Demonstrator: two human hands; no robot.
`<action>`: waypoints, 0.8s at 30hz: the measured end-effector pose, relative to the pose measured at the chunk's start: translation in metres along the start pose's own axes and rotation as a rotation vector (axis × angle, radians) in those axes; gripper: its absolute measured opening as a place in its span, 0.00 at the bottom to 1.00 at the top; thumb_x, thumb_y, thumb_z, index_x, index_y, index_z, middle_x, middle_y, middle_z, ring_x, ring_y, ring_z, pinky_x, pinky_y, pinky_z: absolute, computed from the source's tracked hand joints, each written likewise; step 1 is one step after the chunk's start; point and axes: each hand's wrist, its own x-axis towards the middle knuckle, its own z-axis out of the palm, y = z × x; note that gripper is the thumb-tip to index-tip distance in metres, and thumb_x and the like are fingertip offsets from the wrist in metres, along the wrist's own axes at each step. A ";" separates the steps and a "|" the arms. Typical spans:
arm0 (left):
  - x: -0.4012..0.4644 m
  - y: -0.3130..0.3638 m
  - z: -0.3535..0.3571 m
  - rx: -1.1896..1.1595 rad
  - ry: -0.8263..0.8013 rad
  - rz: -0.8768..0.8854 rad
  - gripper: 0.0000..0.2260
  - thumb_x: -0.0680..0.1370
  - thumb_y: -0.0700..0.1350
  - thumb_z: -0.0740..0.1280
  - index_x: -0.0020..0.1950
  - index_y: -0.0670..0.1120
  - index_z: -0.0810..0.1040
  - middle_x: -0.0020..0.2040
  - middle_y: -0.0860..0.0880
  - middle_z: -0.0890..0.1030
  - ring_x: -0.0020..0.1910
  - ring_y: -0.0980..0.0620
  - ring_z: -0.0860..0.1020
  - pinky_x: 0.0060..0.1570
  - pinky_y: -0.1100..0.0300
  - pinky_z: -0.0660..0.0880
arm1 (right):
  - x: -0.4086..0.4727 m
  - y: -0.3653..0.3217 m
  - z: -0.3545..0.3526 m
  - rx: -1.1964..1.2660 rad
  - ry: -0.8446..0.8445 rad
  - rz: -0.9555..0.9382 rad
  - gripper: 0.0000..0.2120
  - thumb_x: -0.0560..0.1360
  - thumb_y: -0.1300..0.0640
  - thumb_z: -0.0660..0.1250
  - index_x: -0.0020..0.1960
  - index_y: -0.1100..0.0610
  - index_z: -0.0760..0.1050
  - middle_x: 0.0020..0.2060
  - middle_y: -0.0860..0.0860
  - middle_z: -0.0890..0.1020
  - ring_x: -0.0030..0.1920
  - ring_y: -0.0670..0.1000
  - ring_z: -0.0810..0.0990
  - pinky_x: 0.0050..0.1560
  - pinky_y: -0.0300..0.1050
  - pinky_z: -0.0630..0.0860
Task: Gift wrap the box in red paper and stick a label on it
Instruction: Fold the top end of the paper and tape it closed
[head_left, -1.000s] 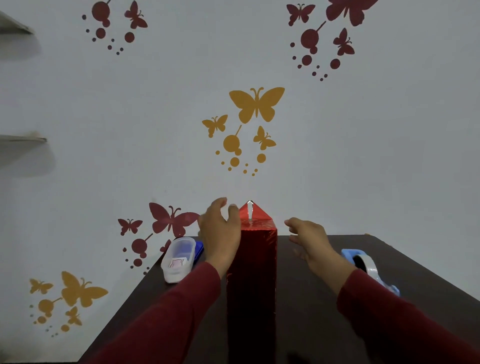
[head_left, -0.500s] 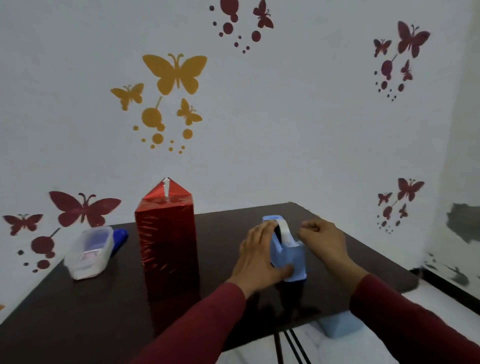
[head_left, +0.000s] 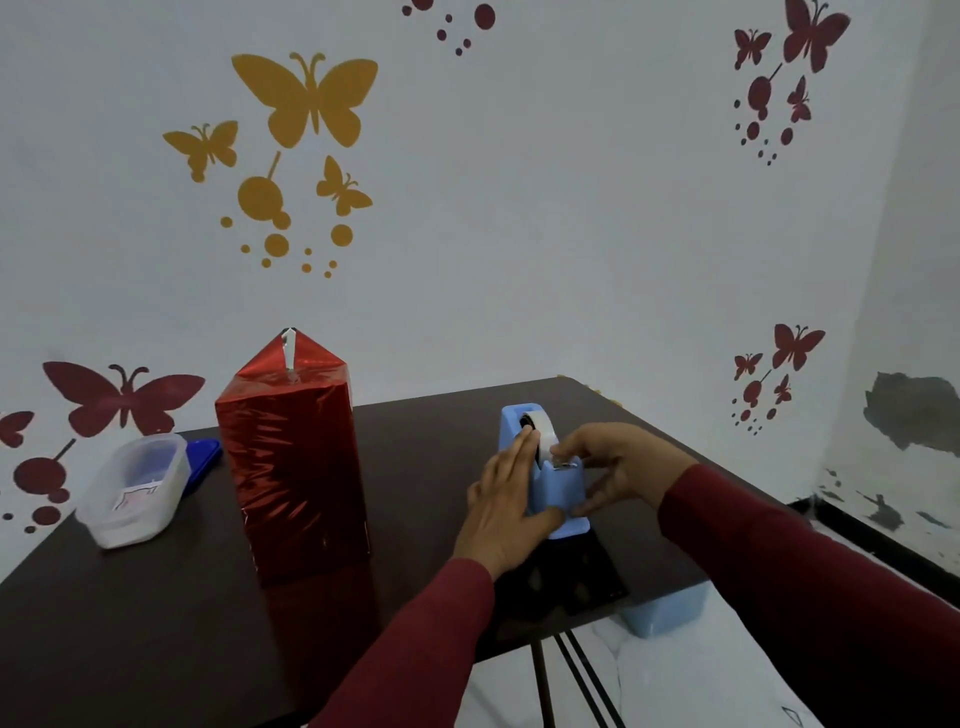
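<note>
The box (head_left: 293, 467), already wrapped in shiny red paper, is standing upright on the dark table (head_left: 156, 623), toward the left side. Its top is folded up into a point, and a thin strip of white tape (head_left: 287, 345) is seen running down the point. The box is not being touched by either hand. To its right, well apart from it, a light blue tape holder (head_left: 558, 493) is being held from both sides. The left hand (head_left: 506, 512) is being pressed flat against the holder's left side, with the fingers straight and the thumb tucked under the front. The right hand (head_left: 618, 470) is being curled around the other side, with its fingertips pinched together at the cutting edge, most likely on the loose end of the clear tape roll (head_left: 540, 428), though that spot is too small to be sure. Dark red sleeves are being worn on both arms. At the far left of the table, a clear plastic tub (head_left: 132, 491) is sitting with a small card inside, and a blue lid (head_left: 205, 454) is lying just behind it.
</note>
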 end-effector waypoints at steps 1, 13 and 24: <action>0.000 0.000 0.000 -0.015 0.000 -0.006 0.44 0.70 0.61 0.62 0.82 0.63 0.43 0.83 0.62 0.48 0.81 0.57 0.49 0.76 0.43 0.54 | -0.001 -0.002 0.001 0.016 -0.006 -0.018 0.08 0.77 0.62 0.73 0.54 0.62 0.79 0.61 0.58 0.77 0.64 0.63 0.76 0.47 0.71 0.82; -0.001 -0.004 0.002 -0.022 0.031 0.001 0.43 0.72 0.56 0.65 0.83 0.60 0.47 0.83 0.62 0.52 0.80 0.57 0.54 0.74 0.47 0.57 | -0.009 0.047 0.016 0.448 0.179 -0.260 0.12 0.72 0.66 0.73 0.53 0.72 0.80 0.52 0.69 0.84 0.49 0.65 0.85 0.42 0.60 0.81; 0.001 -0.005 0.002 0.012 0.031 0.001 0.43 0.73 0.51 0.69 0.83 0.58 0.49 0.83 0.61 0.52 0.79 0.56 0.55 0.74 0.47 0.58 | 0.006 0.065 0.012 0.228 0.219 -0.328 0.10 0.74 0.62 0.75 0.55 0.59 0.86 0.51 0.59 0.86 0.51 0.60 0.85 0.44 0.57 0.86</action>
